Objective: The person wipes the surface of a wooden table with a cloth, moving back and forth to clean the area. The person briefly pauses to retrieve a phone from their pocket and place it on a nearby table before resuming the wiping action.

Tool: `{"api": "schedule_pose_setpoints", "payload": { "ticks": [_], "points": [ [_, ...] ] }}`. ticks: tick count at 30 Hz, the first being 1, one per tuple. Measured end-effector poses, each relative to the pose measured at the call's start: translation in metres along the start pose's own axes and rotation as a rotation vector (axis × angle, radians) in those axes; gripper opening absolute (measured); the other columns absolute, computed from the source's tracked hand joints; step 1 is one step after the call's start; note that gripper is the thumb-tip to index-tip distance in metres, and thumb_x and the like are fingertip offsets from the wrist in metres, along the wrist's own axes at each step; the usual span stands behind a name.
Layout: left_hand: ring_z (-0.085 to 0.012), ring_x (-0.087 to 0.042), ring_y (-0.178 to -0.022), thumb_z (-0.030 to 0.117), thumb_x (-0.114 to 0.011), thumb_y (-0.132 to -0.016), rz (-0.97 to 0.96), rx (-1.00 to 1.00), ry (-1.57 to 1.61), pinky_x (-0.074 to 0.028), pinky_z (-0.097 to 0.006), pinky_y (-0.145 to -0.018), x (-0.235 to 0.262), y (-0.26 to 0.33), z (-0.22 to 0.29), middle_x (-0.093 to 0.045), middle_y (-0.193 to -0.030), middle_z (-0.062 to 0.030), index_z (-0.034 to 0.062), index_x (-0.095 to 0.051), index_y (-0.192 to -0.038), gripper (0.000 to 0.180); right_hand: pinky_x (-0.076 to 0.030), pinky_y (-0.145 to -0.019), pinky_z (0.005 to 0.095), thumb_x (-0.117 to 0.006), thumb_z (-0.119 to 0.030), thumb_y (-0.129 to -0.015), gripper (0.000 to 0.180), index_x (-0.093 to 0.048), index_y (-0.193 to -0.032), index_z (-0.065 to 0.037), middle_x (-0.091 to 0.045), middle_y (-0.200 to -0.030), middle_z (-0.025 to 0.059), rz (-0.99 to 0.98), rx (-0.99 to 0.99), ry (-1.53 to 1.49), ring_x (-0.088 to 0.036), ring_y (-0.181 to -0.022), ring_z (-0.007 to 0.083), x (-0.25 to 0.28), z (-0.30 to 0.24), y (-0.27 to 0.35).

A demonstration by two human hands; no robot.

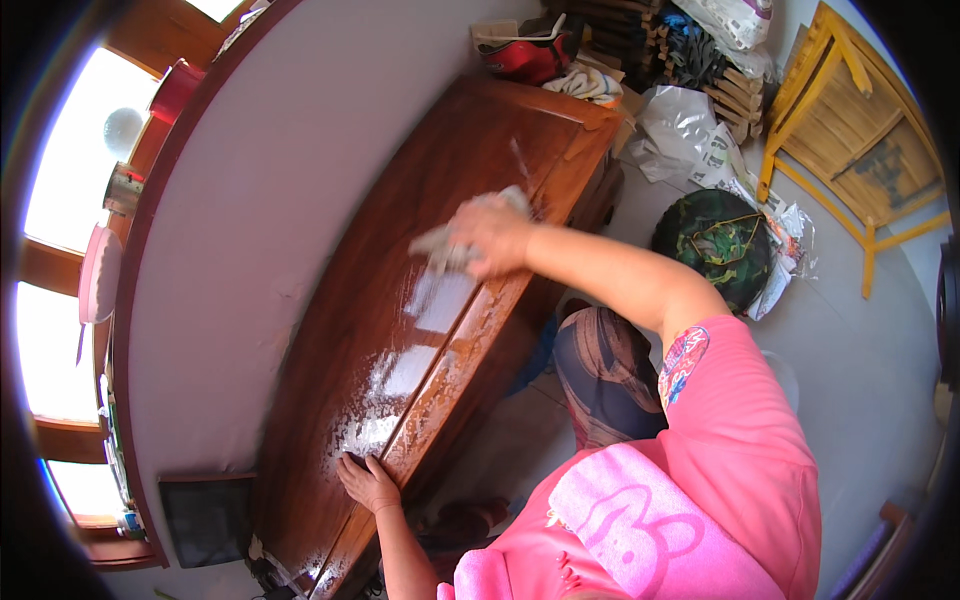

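Observation:
My right hand [490, 237] presses a greyish cloth [440, 250] onto the far half of a long, polished reddish-brown wooden tabletop [350, 330]; hand and cloth are slightly blurred. Wet, shiny streaks run along the wood between my two hands, with whitish reflections. On the nearer left part of the same surface rests my left hand [370, 487], its fingers stretched out and apart. A small dark patch [355, 460] shows between those fingers; I cannot tell whether it is an object or a shadow.
Beyond the table's far end lie a red bag [530, 60] and a striped cloth [585, 85]. A camouflage-patterned round bundle [712, 245], plastic bags [672, 130] and a folded yellow wooden chair [850, 130] are at right. A wall and windowsill items border the left.

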State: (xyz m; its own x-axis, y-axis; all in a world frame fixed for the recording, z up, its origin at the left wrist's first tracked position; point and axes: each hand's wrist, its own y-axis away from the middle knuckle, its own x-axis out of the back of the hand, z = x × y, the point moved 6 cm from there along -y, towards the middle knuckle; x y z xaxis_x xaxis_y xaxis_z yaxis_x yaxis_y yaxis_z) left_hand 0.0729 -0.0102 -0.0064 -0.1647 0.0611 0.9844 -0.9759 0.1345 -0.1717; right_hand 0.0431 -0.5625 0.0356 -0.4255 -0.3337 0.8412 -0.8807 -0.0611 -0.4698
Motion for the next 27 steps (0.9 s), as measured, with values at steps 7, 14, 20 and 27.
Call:
{"api": "schedule_pose_setpoints", "payload": {
  "ticks": [7,14,20,27],
  "points": [
    [-0.0396,-0.033,-0.145,0.041,-0.049,-0.100,-0.004,-0.024,-0.003,-0.028,-0.051,-0.118,0.003,0.002,0.010,-0.036,-0.156,-0.0226,0.0036,-0.038,-0.151,0.065,-0.029,-0.115,0.0575,-0.061,-0.050,-0.087,0.053,-0.060,-0.135,-0.028,-0.049,-0.149,0.0019,0.006,-1.018,0.449,-0.039,-0.142,0.0236,0.113,0.217,0.086],
    [-0.0398,-0.033,-0.145,0.043,-0.046,-0.100,-0.001,-0.012,-0.036,-0.028,-0.051,-0.117,0.003,0.004,0.010,-0.037,-0.156,-0.0220,0.0054,-0.038,-0.152,0.064,-0.028,-0.115,0.0549,-0.060,-0.046,-0.084,0.056,-0.060,-0.136,-0.024,-0.054,-0.143,0.0066,-0.063,-0.616,0.373,-0.046,-0.135,0.0251,0.064,0.107,0.058],
    [-0.0386,-0.031,-0.146,0.044,-0.045,-0.101,-0.027,0.010,-0.037,-0.026,-0.051,-0.118,0.001,0.000,0.005,-0.034,-0.158,-0.0207,0.0067,-0.036,-0.153,0.065,-0.021,-0.121,0.0539,-0.060,-0.046,-0.084,0.055,-0.063,-0.133,-0.022,-0.051,-0.149,0.0104,-0.147,-0.182,0.078,-0.038,-0.145,0.0291,0.024,-0.019,0.057],
    [-0.0389,-0.028,-0.148,0.043,-0.045,-0.101,-0.063,0.015,-0.047,-0.024,-0.050,-0.120,0.001,0.001,0.004,-0.031,-0.160,-0.0218,0.0046,-0.035,-0.153,0.066,-0.024,-0.118,0.0578,-0.061,-0.051,-0.086,0.060,-0.057,-0.141,-0.026,-0.046,-0.154,0.0065,-0.061,-0.590,0.367,-0.034,-0.147,0.0288,0.057,0.120,0.049]
  ]
}}
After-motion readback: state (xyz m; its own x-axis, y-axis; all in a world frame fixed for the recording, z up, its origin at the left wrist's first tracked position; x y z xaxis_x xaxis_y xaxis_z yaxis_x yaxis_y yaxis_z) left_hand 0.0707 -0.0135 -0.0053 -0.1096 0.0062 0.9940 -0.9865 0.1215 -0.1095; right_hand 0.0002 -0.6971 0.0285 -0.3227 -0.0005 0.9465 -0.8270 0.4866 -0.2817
